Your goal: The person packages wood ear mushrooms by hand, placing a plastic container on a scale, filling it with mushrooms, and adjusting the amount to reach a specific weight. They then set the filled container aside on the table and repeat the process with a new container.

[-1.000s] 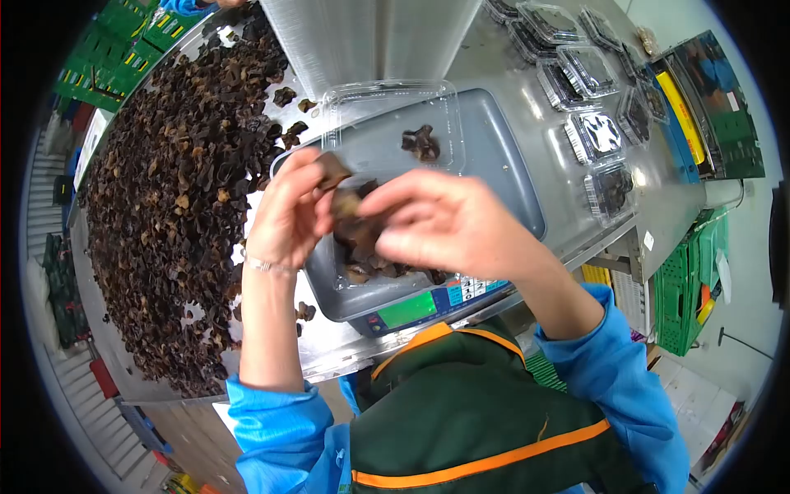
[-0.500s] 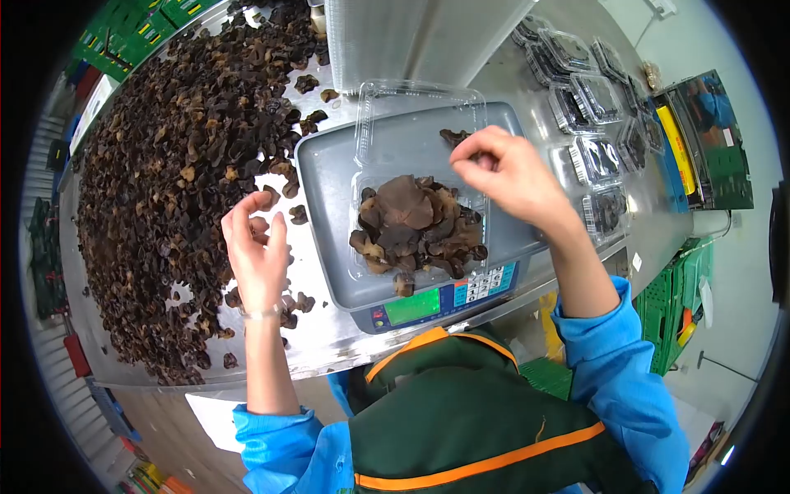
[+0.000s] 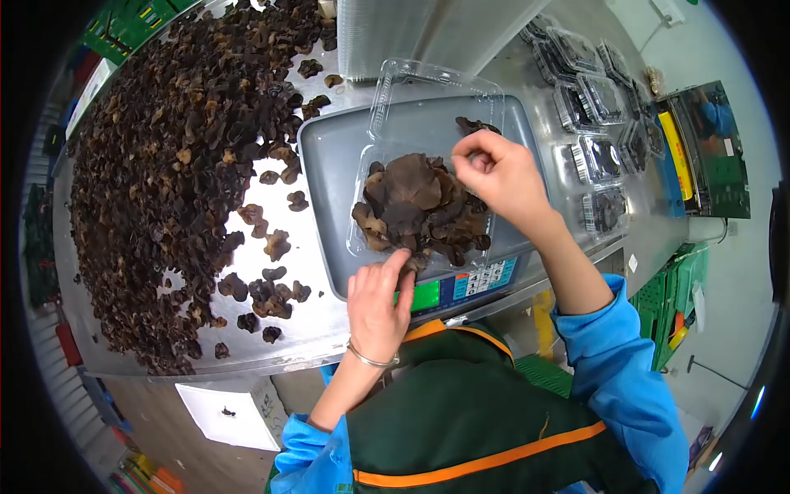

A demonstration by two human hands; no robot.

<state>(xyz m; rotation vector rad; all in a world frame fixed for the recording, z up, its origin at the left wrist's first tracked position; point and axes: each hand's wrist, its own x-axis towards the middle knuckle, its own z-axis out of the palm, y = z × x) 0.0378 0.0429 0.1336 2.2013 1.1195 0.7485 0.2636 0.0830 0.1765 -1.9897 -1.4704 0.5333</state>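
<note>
A clear plastic clamshell punnet (image 3: 355,235), its lid (image 3: 380,103) folded back, sits heaped with dark brown wood ear mushrooms (image 3: 414,183) on the grey scale pan (image 3: 325,177). At the punnet's near edge, my left hand (image 3: 378,305) has thumb and forefinger around a wood ear mushroom that overhangs the rim. My right hand (image 3: 506,181) hovers by the right side of the heap, fingers curled into a pinch; whatever lies between them is hidden. Just beyond it, a loose dark mushroom piece (image 3: 476,125) rests near the lid. The left hand partly covers the scale's green display (image 3: 426,295).
A large spread of wood ear mushrooms (image 3: 156,189) covers the metal table's left side, with scattered pieces (image 3: 271,296) near the scale. Behind the scale rises a tall stack of clear punnets (image 3: 387,41). Filled, closed punnets (image 3: 597,156) stand at the right.
My left hand has moved right, from the loose mushrooms to the punnet's near edge. My right hand stays pinched near the heap. The punnet and lid appear slightly shifted and tilted.
</note>
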